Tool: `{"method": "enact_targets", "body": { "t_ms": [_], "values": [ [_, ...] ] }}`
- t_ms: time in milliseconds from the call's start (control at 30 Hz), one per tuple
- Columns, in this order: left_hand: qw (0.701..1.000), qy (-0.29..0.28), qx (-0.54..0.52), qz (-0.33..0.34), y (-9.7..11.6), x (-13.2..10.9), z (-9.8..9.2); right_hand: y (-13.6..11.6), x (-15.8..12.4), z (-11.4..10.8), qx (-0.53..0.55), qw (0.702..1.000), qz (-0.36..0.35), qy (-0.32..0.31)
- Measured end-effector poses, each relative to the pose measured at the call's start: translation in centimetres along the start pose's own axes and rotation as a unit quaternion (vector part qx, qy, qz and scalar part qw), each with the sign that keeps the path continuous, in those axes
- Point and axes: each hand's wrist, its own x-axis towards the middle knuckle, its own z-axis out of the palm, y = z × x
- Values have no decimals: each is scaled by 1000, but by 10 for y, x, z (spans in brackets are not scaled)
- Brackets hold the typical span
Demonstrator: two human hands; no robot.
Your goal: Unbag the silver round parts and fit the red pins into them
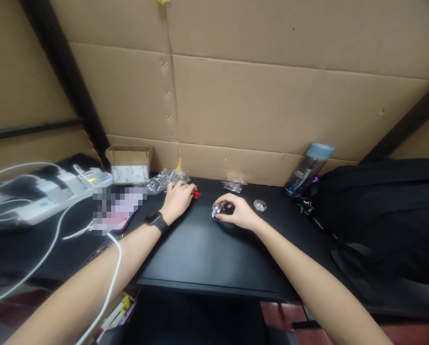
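My left hand [178,197], with a black watch [157,222] on its wrist, reaches to the back of the black table [200,254]. Its fingers curl over a small red thing [196,193] beside a heap of clear plastic bags [160,181]. My right hand [236,211] is closed round a small clear dome-shaped piece [217,211] resting on the table. A second clear dome [260,205] lies just right of that hand, and another small clear bag [233,185] lies behind it.
A small cardboard box [130,163] stands at the back left. A power strip [49,194] with white cables [56,239] fills the left side. A blue-capped water bottle [309,167] leans at the back right beside a black bag [387,215]. Cardboard walls [257,96] close the back.
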Motion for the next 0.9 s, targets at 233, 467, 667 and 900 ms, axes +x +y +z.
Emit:
{"method": "enact_targets", "body": {
  "t_ms": [233, 467, 667, 900],
  "values": [
    [1000, 2, 4, 18, -1, -1, 2, 2, 0, 5, -11, 1000, -18, 0],
    [999, 20, -6, 49, 2, 1, 2, 3, 2, 16, -23, 995, -59, 73],
    [990, 55, -102, 74, 22, 0, -12, 2, 5, 30, -32, 980, -128, 151],
    [963, 59, -260, 48, 38, -6, -13, -7, 1, 25, -33, 968, -159, 192]
  ]
}}
